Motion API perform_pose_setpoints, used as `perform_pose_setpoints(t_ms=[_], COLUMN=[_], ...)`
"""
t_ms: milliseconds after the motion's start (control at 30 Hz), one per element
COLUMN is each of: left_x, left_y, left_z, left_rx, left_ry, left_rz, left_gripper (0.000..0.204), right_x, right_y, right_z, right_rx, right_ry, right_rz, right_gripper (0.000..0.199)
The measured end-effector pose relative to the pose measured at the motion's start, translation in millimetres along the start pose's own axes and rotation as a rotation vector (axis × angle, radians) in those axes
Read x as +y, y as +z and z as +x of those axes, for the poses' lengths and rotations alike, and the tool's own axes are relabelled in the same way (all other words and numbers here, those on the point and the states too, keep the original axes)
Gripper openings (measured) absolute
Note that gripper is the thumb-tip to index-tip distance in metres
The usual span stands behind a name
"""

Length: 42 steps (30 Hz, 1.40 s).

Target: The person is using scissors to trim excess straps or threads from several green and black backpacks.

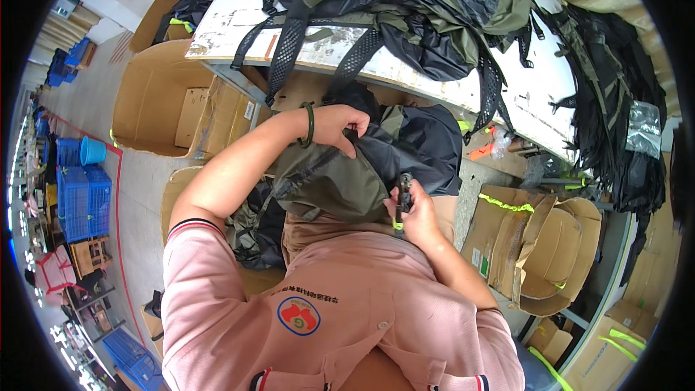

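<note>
Olive-and-black bag (334, 190) is noted pinched by the left hand (339, 127), long axis seemingly crosswise, and spread below and rightward of that grip toward the right hand (418, 215), in which a dark tool (405, 190) is clasped.

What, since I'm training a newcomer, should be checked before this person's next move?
1. Left hand gripping the bag: ok, it pinches the fabric.
2. Right hand holding the black tool: ok.
3. Tool's working end clear of the fabric: cannot tell, too small to make out.
4. Bag supported: ok, it appears to rest over the lap.
5. Table uncluttered: not ok, bags cover much of it.
6. Straps off the table's edge: not ok, several hang over.
</note>
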<state>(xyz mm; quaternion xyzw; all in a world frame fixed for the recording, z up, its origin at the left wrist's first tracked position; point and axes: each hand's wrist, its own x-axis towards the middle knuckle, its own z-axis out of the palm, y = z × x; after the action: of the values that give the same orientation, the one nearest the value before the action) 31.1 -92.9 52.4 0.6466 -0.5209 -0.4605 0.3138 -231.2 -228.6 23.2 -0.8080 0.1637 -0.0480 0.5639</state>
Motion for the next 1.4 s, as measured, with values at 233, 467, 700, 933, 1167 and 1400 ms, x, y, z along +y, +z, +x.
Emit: perform_pose_setpoints(t_ms=[233, 467, 700, 933, 1167, 1400], left_x=[10.1, 9.8, 17.5, 18.5, 17.2, 15.2], left_y=[9.5, 21.5, 23.9, 25.3, 26.3, 27.7], left_z=[-16.8, -13.8, -12.6, -12.2, -11.3, -14.0], left_rx=[-0.059, -0.032, -0.001, 0.003, -0.013, 0.000], left_ry=[0.004, -0.019, 0.010, -0.020, -0.004, 0.017], left_rz=[-0.053, -0.223, -0.277, -0.272, -0.204, -0.222], left_gripper=[0.033, 0.029, 0.027, 0.027, 0.026, 0.028], right_x=[-4.0, -49.4, -41.2, -48.5, -45.5, -40.8], right_y=[-39.7, -60.6, -48.3, -36.1, -38.2, -36.9], right_z=[5.2, 18.2, 16.8, 19.5, 15.8, 11.2], right_rx=[-0.084, -0.167, -0.123, -0.129, -0.121, -0.122], right_ry=[0.061, 0.038, -0.108, -0.066, -0.102, -0.022], right_rz=[0.005, -0.731, -0.765, -0.724, -0.779, -0.758], right_gripper=[0.026, 0.061, 0.058, 0.059, 0.056, 0.054])
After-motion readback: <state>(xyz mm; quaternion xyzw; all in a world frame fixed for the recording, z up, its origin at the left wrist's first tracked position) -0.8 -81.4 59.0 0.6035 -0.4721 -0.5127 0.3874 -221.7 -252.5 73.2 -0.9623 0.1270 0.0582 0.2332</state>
